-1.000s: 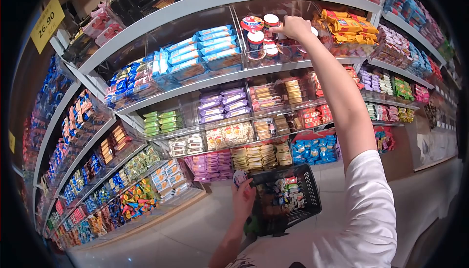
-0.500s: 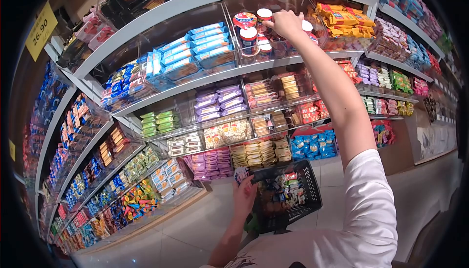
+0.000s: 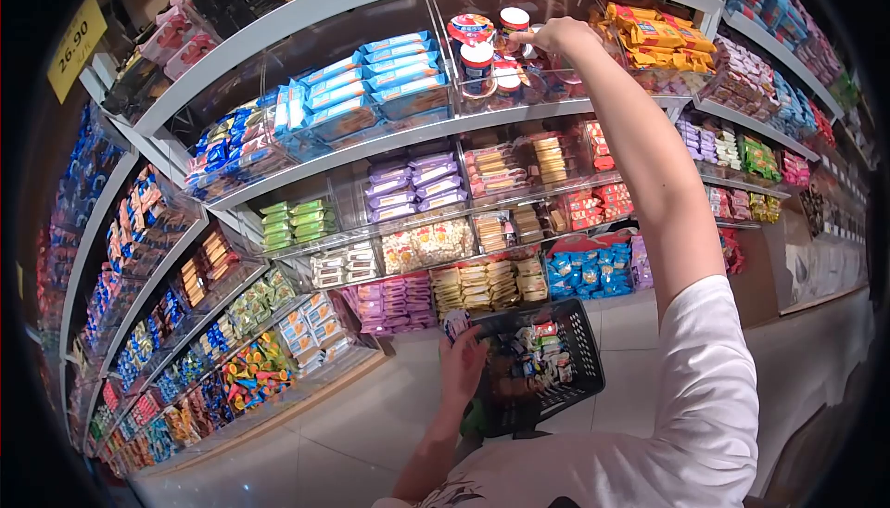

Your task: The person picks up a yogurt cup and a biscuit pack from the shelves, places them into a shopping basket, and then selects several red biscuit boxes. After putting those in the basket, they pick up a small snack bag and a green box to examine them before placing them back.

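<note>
My right hand (image 3: 563, 38) reaches into a clear bin of small snack cups on the upper shelf. Its fingers stretch left, tips right beside a cup with a white and red lid (image 3: 514, 19). Other cups stand close by, one with a white lid (image 3: 476, 54) and one with a colourful printed top (image 3: 470, 28). Down low, my left hand (image 3: 463, 360) is closed on a small packet (image 3: 455, 324), whitish with dark and purple print. That hand is beside the left rim of a black shopping basket (image 3: 586, 346) with several mixed snack packs inside.
Blue wafer packs (image 3: 399, 63) fill the bin to the left, and orange packs (image 3: 658, 35) the one to the right. Lower tiers carry purple packs (image 3: 417, 184) and blue bags (image 3: 589, 272). A yellow price tag (image 3: 77, 47) hangs at the upper left.
My right hand has shifted slightly right, its fingers now drawn out from over the white-and-red-lidded cup to beside it. My left hand still holds the packet by the basket.
</note>
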A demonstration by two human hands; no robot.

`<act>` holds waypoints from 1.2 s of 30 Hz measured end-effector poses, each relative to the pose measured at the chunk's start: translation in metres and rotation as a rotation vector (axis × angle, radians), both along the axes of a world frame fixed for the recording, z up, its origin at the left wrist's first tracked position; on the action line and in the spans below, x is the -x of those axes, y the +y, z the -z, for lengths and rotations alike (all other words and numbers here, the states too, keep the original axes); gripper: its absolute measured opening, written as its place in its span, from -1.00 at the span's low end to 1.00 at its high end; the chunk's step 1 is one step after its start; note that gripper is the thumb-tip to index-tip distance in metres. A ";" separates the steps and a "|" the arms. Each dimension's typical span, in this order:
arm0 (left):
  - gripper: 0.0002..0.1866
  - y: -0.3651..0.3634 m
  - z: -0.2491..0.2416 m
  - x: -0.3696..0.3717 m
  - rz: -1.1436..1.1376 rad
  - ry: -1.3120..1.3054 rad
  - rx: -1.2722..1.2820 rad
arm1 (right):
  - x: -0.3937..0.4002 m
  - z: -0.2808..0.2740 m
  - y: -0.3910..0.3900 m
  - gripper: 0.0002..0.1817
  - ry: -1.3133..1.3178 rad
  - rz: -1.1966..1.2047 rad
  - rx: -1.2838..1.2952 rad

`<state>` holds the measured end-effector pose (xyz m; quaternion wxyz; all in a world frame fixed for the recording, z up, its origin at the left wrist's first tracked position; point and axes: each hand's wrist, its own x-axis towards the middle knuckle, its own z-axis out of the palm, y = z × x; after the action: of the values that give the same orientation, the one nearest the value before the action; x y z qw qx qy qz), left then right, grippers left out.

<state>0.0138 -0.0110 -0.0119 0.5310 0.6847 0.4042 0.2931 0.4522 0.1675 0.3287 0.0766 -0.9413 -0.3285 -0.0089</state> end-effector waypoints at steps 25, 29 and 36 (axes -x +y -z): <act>-0.68 0.000 0.010 0.021 0.026 -0.024 -0.063 | 0.034 -0.006 0.021 -0.13 -0.158 -0.104 -0.157; -0.69 0.000 0.012 0.026 0.016 -0.032 -0.063 | 0.029 -0.009 0.028 -0.27 -0.064 -0.147 -0.006; -0.71 -0.004 -0.001 0.030 0.022 -0.041 -0.053 | 0.011 -0.007 0.033 -0.39 0.416 -0.260 -0.131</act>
<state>-0.0159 -0.0146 -0.0110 0.5240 0.6969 0.3777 0.3117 0.4407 0.2008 0.3357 0.2040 -0.8657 -0.4228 0.1735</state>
